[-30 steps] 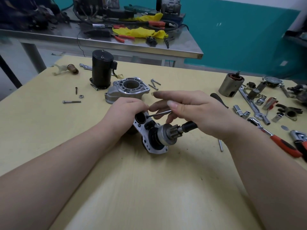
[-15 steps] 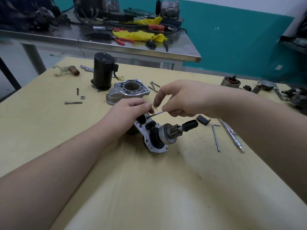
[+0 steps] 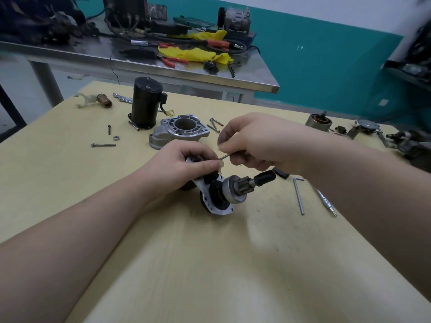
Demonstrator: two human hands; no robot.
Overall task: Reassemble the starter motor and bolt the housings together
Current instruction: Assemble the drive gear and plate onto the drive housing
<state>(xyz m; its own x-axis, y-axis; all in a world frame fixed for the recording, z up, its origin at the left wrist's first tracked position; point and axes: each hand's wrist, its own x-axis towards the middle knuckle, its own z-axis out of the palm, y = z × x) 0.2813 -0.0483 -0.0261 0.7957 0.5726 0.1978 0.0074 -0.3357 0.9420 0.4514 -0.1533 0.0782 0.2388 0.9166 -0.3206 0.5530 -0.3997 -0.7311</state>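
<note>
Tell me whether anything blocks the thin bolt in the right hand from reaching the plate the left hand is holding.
Nothing visible stands between them. The right hand pinches the thin bolt, whose tip points at the top of the plate beside the left hand. The left thumb lies right at the tip; the hole itself is hidden.

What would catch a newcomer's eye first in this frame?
Mid-table, the left hand holds a starter housing plate with its pinion gear jutting right, while the right hand pinches a thin pin at it. Behind stand a black motor cylinder and a grey aluminium housing.
</note>
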